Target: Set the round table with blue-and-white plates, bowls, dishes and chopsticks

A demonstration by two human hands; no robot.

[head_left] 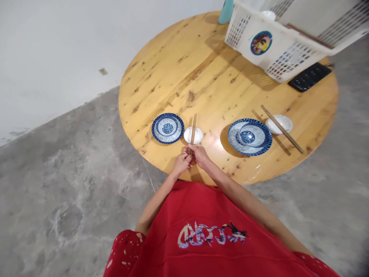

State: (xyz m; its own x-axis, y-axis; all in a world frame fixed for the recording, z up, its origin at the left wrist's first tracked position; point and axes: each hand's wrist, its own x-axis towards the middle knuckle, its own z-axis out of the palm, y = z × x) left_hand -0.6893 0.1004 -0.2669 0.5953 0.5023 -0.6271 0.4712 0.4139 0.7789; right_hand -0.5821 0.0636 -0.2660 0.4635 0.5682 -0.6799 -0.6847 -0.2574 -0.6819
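Observation:
A pair of wooden chopsticks [194, 127] lies over a small white dish [198, 136] near the table's front edge. My right hand [199, 154] is closed around the near ends of the chopsticks. Beside it, my left hand [182, 162] pinches the same ends from the left, its fingertips partly hidden. Just left of the dish rests a blue-patterned plate [153, 132] with a matching round bowl [167, 127] on it.
Rightward stand another blue-patterned plate [266, 148] with a bowl [249, 135], and a white dish [284, 122] with chopsticks [281, 127] across it. A white plastic basket [248, 42], black power strip or panel [309, 77] and turquoise object [226, 12] occupy the far side of the round wooden table [161, 77].

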